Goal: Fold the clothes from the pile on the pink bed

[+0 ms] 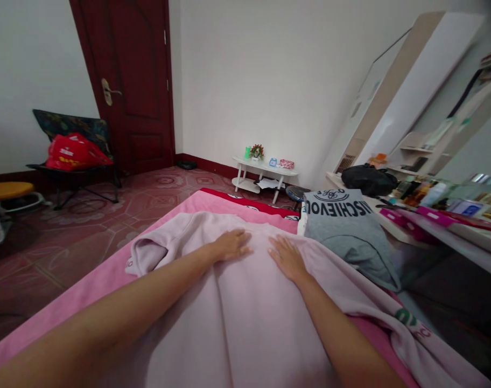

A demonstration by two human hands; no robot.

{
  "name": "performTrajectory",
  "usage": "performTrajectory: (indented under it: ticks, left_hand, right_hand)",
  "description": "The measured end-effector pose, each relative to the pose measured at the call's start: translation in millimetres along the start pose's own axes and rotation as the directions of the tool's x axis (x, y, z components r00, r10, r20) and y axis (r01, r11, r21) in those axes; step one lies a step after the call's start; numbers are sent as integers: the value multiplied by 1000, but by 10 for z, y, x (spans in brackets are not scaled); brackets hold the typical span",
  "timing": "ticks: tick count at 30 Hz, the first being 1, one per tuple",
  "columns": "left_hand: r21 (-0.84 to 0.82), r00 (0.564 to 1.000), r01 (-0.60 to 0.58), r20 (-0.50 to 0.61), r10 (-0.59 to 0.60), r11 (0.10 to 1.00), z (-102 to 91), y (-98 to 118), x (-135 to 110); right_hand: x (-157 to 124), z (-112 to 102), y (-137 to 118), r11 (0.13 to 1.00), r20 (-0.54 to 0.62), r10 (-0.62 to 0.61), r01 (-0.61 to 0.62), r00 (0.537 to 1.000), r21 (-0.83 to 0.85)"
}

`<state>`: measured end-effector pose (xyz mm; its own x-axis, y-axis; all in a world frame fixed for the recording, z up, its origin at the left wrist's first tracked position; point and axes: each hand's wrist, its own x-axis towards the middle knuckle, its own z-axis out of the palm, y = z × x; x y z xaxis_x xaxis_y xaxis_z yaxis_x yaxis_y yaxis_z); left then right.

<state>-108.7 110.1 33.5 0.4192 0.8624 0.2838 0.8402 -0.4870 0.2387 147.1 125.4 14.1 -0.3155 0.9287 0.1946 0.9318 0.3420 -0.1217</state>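
A pale pink long-sleeved sweatshirt [245, 312] lies spread over a pink bedcover [265, 215], its collar end away from me. My left hand [232, 244] rests flat on the upper part of the sweatshirt, fingers pointing right. Across from it, my right hand [287, 257] lies on the cloth with its fingers spread. Neither hand grips anything. The left sleeve is bunched, with its cuff opening showing; the right sleeve stretches toward the lower right and bears green and pink lettering. Beside the right shoulder is a folded grey garment [342, 226] with black printed letters.
A dressing table [394, 226] crowded with bottles and boxes runs along the right. Beyond the bed stands a small white table [245, 161] with a plant. On the left, a folding chair [70, 121] holds a red bag [76, 152], near a yellow-topped stool [9, 189] and a dark red door [136, 81].
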Motion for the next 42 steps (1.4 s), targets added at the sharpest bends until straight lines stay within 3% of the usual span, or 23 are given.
performTrajectory:
  ticks: [4, 9, 12, 17, 24, 27, 30, 33, 38, 40, 42]
  left_hand:
    - [37, 989, 43, 141, -47, 998, 157, 100, -123]
    - [57, 956, 81, 279, -93, 995, 19, 173, -237]
    - [40, 938, 70, 339, -79, 997, -56, 229, -442]
    - [15, 924, -41, 380, 32, 999, -188, 283, -1024]
    - [-122, 909, -129, 383, 166, 984, -680, 331, -1944]
    - [-84, 968, -29, 247, 49, 996, -798, 315, -2279]
    - [0, 988, 153, 22, -153, 988, -826, 275, -2531]
    - [58, 951, 301, -97, -294, 952, -834, 274, -2674]
    - [124, 892, 449, -123, -435, 885, -856, 279, -2736]
    - [50, 856, 511, -124, -502, 858, -857, 133, -2717]
    - [-138, 794, 581, -120, -596, 802, -861, -122, -2665]
  right_hand:
    - [87, 116, 136, 993, 73, 106, -102, 992, -58]
    - [29, 94, 89, 975, 131, 197, -181, 972, -127]
    - [-146, 45, 39, 977, 182, 192, -171, 964, -127]
    - [-645, -74, 12, 991, 220, 104, -83, 970, -104]
    - [-1772, -309, -62, 992, 158, -92, 103, 983, -68]
    - [-2281, -396, -88, 993, 127, -111, 114, 986, -13]
    - [-2636, -436, -93, 1000, -5, 11, -11, 1000, 9]
    - [-2789, -454, -94, 990, -111, 144, -143, 983, 16]
    - [-2783, -601, -62, 991, 1, 109, -109, 994, 77]
    - [-2705, -735, -67, 998, 39, 66, -65, 997, -15]
    - [-2558, -880, -151, 991, 6, 29, -28, 1000, -127]
